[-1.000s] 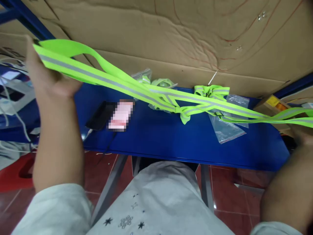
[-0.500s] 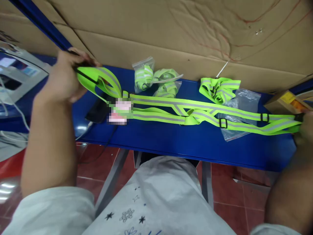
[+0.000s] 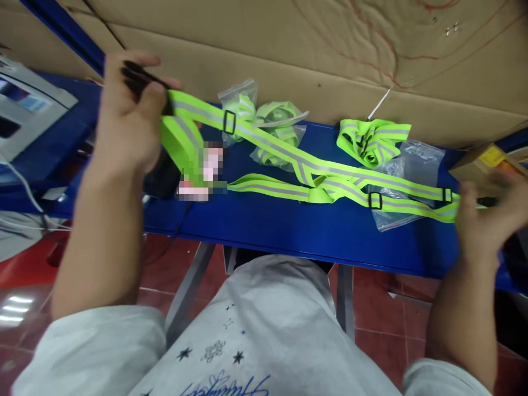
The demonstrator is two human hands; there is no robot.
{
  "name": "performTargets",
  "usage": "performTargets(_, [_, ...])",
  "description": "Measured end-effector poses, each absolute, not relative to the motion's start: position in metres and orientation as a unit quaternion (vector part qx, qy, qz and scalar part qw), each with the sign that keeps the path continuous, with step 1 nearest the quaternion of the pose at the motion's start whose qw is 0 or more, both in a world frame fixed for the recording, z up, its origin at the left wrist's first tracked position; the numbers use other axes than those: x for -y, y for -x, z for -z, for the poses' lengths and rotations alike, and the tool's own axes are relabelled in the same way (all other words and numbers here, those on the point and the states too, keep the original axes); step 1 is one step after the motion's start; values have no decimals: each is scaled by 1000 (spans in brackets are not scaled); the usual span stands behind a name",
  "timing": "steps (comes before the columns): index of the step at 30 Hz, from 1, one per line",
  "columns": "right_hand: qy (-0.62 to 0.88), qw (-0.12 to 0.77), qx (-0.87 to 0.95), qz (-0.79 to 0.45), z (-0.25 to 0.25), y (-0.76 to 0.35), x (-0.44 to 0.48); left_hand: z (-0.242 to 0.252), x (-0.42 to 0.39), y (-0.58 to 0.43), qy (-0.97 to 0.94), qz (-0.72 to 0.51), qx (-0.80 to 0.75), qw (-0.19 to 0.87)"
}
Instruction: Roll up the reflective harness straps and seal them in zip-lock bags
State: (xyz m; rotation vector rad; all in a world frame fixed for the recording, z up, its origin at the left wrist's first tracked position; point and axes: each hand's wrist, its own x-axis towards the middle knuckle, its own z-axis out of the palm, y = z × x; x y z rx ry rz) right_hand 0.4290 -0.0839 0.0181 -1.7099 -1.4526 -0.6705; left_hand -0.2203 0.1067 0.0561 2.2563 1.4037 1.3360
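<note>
A neon yellow-green reflective harness [image 3: 276,144] with grey stripes and black slide buckles stretches across the blue table. My left hand [image 3: 134,113] is closed on its black end at the left, lifting that strap above the table. At the other end, my right hand [image 3: 484,220] is partly blurred, its thumb and fingers apart around the strap end; a bit of black shows between them. Near the middle, the straps cross and one is twisted. A pixelated pink and white patch [image 3: 211,165] sits by the left loop.
Bagged reflective straps [image 3: 278,132] lie at the back beside a loose bundle [image 3: 373,142]. A clear zip bag [image 3: 423,165] is partly under the harness. A cardboard box [image 3: 480,162] stands far right, a white device [image 3: 35,104] far left. Cardboard [image 3: 256,49] lines the back.
My left hand has risen and turned, pulling the upper left strap up, with its slide buckle now showing clear. My right hand has shifted left and its fingers have spread.
</note>
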Motion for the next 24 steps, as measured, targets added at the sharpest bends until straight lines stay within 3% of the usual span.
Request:
performTargets(2, [599,272,750,70,-23,-358,80,-52,-96,173,-742,-468,-444,182])
performTargets(4, [529,197,825,-17,-24,-302,68,-47,-73,118,-787,-444,-407,133])
performTargets(9, [478,184,854,-88,-19,-259,26,-19,-6,20,-931,-171,-320,46])
performTargets(16, [563,176,805,59,-8,-272,13,-16,3,17,-932,-76,-354,7])
performTargets(24, [554,161,812,90,-17,-277,18,-40,4,56,-925,-128,-352,-66])
